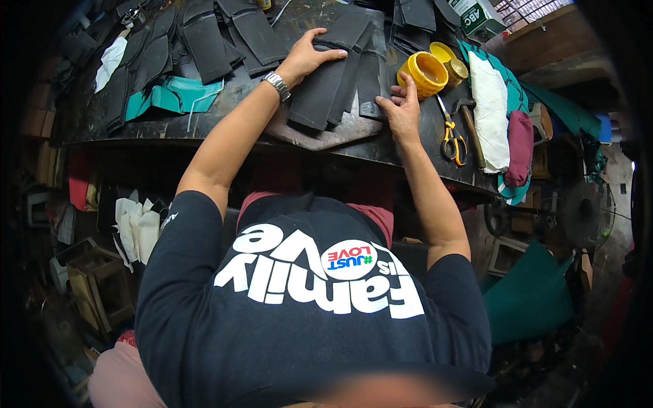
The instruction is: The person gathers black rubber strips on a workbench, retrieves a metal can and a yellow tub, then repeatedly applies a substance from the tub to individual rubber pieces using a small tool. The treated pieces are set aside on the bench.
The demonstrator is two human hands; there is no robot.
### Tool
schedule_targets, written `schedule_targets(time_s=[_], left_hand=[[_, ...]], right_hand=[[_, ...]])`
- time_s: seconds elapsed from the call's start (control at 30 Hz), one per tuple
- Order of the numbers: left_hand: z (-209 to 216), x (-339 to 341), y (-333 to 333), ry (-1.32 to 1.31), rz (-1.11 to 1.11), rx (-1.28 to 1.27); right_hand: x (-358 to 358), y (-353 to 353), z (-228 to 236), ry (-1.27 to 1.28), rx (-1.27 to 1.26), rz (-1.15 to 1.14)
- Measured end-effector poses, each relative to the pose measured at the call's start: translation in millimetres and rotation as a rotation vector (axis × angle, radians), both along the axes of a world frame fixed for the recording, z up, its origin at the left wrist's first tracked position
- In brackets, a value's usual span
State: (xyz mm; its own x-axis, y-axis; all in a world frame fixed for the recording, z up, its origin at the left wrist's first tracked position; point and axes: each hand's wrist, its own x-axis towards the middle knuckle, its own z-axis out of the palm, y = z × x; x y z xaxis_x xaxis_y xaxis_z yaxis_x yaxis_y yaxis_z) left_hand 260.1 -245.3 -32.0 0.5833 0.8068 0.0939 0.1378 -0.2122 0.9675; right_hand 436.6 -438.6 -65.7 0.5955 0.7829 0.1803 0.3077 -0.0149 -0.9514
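Under the spread thumb and forefinger of the left hand (306,60), a stack of black pieces (320,102) is touched at its far end. On the right hand (404,117), thumb and forefinger are held apart beside a narrow black strip (369,83); whether it is touched cannot be told. A yellow jar (422,75) is set just beyond those fingertips, scissors (449,130) laid to their right

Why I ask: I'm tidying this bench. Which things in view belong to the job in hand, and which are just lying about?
Seemingly in the job:
black panels, touched by the left hand
yellow jar, close to the right hand

Seemingly just lying about:
orange-handled scissors
hammer
white bundle
maroon bundle
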Motion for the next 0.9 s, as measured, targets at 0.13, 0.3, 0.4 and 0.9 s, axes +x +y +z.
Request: schedule_targets(time_s=[0.13,0.3,0.4,0.9], left_hand=[[15,-27,-3,-0.253,-0.045,-0.212],[17,-64,-19,-0.326,-0.022,-0.277],[7,-74,-38,-0.038,-0.001,-0.084],[15,-88,-61,-0.036,-0.131,0.147]], right_hand=[[1,2,4,0.089,0.025,-0.013],[15,15,56,0.011,0.187,0.173],[36,36,115,-0.037,0.259,0.298],[14,228,184,0.030,0.688,0.360]])
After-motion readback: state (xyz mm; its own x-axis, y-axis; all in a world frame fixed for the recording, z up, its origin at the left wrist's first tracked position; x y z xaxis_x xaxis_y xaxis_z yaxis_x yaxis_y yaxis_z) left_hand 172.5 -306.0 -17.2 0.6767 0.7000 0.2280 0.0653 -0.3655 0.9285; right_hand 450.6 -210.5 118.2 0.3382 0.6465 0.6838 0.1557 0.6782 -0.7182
